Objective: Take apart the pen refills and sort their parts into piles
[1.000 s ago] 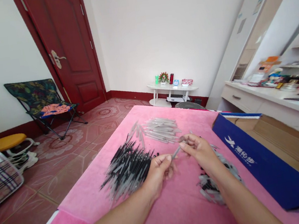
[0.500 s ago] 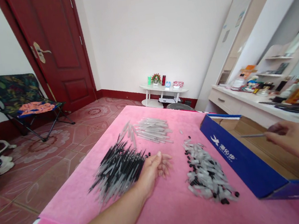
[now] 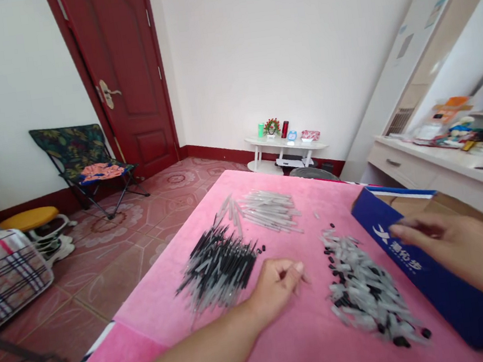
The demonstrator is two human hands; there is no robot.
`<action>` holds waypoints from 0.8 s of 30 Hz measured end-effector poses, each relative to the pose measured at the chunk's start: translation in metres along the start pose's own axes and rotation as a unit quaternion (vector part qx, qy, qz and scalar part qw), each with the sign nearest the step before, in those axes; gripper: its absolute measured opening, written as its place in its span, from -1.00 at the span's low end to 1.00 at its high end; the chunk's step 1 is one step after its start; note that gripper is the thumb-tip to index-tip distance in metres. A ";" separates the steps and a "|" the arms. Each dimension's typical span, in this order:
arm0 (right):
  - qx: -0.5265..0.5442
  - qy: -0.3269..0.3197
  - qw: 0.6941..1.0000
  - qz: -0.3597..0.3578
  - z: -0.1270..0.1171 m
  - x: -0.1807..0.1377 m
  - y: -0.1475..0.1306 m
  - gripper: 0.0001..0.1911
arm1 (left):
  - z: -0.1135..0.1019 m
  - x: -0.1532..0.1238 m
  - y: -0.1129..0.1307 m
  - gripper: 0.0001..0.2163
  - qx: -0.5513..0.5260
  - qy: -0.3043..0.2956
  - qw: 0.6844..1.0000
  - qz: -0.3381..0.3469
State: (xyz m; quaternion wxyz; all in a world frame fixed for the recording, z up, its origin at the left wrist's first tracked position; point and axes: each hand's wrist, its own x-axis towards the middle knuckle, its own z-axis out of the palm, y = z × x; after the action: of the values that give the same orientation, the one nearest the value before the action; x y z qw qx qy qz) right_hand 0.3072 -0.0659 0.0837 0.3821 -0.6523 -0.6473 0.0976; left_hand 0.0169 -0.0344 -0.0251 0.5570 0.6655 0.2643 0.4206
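Observation:
My left hand [image 3: 277,283] rests on the pink cloth [image 3: 291,352] with its fingers loosely bent and nothing in it. It lies between a heap of black-and-grey pen parts [image 3: 219,264] on its left and a pile of small grey and black caps [image 3: 367,292] on its right. A bunch of clear pen barrels [image 3: 269,208] lies farther back. My right hand [image 3: 464,252] hovers over the near wall of the blue cardboard box [image 3: 408,263], fingers pointing left. It is smeared by motion.
A red door, a folding chair [image 3: 81,160] and a yellow stool [image 3: 28,220] stand at the left. A plaid bag [image 3: 4,271] sits nearer. A low white table [image 3: 285,142] stands by the far wall, a white dresser [image 3: 444,166] at the right.
My right hand carried a pen away from my left hand to over the box and has now come back toward the caps. My left hand dropped to the cloth.

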 end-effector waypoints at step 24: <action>-0.376 -0.086 0.922 0.028 0.187 0.033 -0.030 -0.79 | 0.000 -0.003 -0.001 -0.58 0.169 -0.033 0.981 0.087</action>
State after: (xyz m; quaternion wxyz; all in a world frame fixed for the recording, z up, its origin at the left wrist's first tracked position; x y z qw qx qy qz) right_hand 0.1723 0.0302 -0.0147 0.0491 -0.7551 -0.6480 -0.0865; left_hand 0.0151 -0.0364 -0.0272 0.4060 0.7839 0.2542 0.3951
